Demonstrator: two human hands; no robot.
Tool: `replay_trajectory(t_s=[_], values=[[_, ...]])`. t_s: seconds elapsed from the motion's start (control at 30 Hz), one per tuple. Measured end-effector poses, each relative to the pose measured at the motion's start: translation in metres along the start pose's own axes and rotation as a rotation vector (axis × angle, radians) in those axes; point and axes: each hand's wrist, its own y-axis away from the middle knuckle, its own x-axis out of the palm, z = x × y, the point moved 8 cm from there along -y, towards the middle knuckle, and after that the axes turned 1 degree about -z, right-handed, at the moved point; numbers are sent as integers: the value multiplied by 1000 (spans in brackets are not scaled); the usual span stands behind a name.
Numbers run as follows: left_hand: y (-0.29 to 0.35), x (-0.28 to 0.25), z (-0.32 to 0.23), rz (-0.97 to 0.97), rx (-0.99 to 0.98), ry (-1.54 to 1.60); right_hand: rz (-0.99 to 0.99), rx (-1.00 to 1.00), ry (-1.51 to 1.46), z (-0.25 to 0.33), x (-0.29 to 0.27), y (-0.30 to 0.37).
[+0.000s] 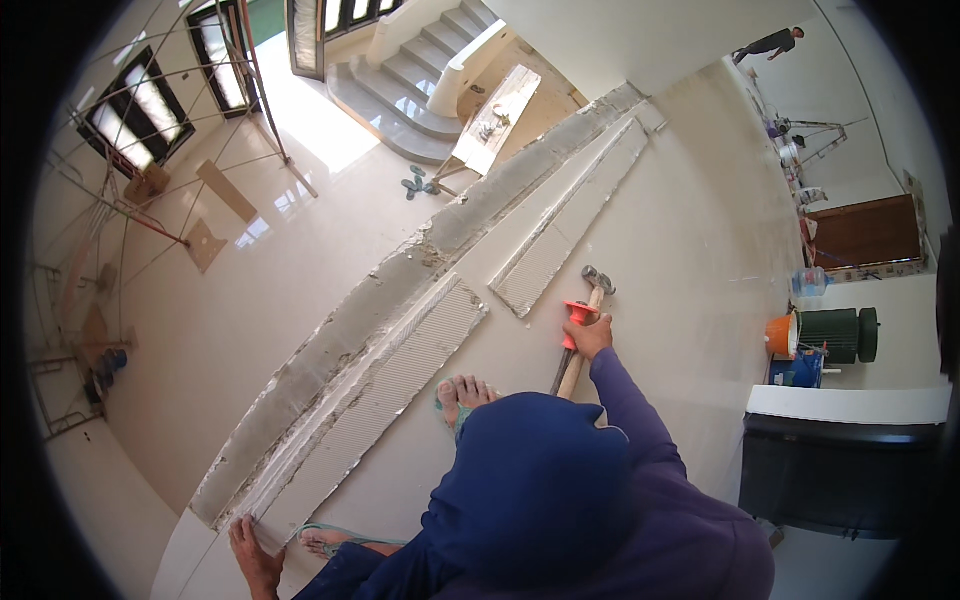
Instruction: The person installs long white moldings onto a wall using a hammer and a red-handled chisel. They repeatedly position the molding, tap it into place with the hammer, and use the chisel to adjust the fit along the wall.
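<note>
My right hand (590, 335) grips a wooden-handled hammer (597, 282) together with a chisel that has a red hand guard (577, 312); both point away over the pale floor. My left hand (255, 555) rests at the near end of a long tile strip (400, 385) lying ridged side up. A second ridged strip (570, 225) lies farther along the same line. Beside them runs a rough grey mortar band (400, 285) at the floor's edge. My feet in green sandals (463, 397) stand next to the near strip.
Below the edge lie a glossy lower floor, stairs (420, 75), a wooden plank (495, 115) and scaffold poles (150, 215). At right stand an orange bucket (780, 335), a green drum (835, 333), a water bottle (810, 281) and a dark cabinet (840, 475). A person (770, 42) stands far off.
</note>
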Motion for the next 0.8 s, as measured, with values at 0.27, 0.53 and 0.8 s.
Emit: replay_trajectory(t_s=[0.27, 0.53, 0.8], values=[[4, -5, -8, -28, -27, 19, 318, 31, -46, -45, 13, 27], [13, 2, 2, -33, -88, 6, 457, -13, -133, -90, 23, 75], [10, 10, 3, -9, -107, -66, 426, 144, -209, -54, 15, 110]])
